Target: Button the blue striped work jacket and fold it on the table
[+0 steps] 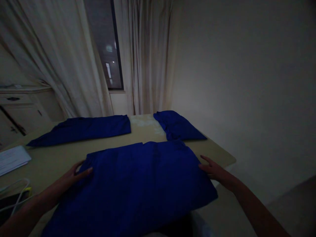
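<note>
A dark blue garment lies spread flat on the beige table right in front of me. My left hand rests on its left edge, thumb on the cloth and fingers curled round the border. My right hand touches the garment's right edge with fingers stretched out and apart. Two more blue pieces lie further back: a long folded one at the left and a smaller folded one at the right.
White papers sit at the table's left edge, with white cables and a dark device nearer me. Cream curtains frame a dark window behind. A pale cabinet stands at the left; a bare wall fills the right.
</note>
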A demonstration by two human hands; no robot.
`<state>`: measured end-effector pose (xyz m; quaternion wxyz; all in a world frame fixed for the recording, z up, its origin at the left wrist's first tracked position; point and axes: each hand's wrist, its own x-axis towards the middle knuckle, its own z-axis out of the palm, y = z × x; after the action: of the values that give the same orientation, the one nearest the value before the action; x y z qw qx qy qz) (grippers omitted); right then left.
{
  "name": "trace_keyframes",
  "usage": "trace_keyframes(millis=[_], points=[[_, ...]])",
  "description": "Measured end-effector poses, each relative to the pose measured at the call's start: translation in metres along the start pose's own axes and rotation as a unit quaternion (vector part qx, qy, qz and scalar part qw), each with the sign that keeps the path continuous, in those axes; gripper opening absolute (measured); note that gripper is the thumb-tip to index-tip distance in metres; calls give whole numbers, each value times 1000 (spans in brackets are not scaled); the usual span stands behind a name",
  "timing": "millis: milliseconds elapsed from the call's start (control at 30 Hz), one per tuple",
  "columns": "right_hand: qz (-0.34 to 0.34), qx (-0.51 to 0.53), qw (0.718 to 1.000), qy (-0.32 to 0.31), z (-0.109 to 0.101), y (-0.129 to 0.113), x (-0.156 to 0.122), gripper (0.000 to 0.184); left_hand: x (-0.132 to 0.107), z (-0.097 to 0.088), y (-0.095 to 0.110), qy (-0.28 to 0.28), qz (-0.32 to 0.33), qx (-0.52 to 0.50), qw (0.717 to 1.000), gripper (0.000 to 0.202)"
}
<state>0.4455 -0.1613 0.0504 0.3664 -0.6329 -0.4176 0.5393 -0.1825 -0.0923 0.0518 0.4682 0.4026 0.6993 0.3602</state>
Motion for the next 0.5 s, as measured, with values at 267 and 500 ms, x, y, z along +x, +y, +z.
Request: trace_keyframes(millis=[267, 500], points=[[-119, -142, 976, 112, 20, -7, 27, 134, 23, 62, 55, -88, -83, -98, 988, 60], [-287, -393, 858, 168, -122, -188, 45, 106, -41, 163, 40, -253, -19, -213, 943, 71]])
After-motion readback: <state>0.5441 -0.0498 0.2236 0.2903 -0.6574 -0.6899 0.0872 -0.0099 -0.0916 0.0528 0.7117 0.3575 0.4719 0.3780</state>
